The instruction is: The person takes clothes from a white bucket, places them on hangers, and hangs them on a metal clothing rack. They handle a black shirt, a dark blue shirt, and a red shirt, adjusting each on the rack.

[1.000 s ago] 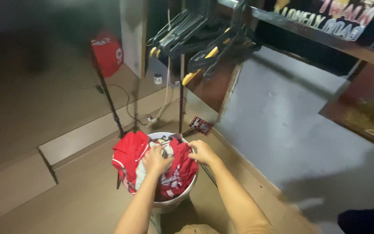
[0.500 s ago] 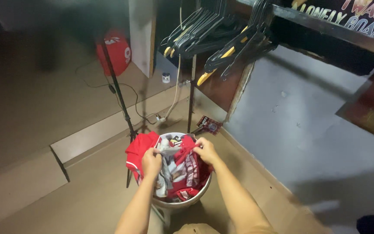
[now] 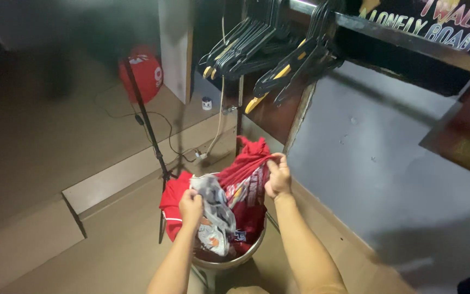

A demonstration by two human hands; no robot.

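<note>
From the head camera, both hands work over a round bucket (image 3: 229,261) that stands on the tan floor (image 3: 55,256) and is stuffed with clothes. The right hand (image 3: 278,177) is closed on a fold of a red shirt (image 3: 248,174), pinching it and holding it up above the bucket rim, so the cloth hangs from the fingers down into the pile. The left hand (image 3: 191,204) is closed on a grey garment (image 3: 213,212), which droops from the fist just beside the red shirt and touches it. Another red piece (image 3: 172,204) spills over the bucket's left edge. Above, black hangers (image 3: 262,46) with yellow tips crowd a rail (image 3: 387,35). A thin black stand (image 3: 145,120) rises behind the bucket, with a cable (image 3: 164,122) trailing along the floor near it. A red bag (image 3: 142,73) sits further back.
</note>
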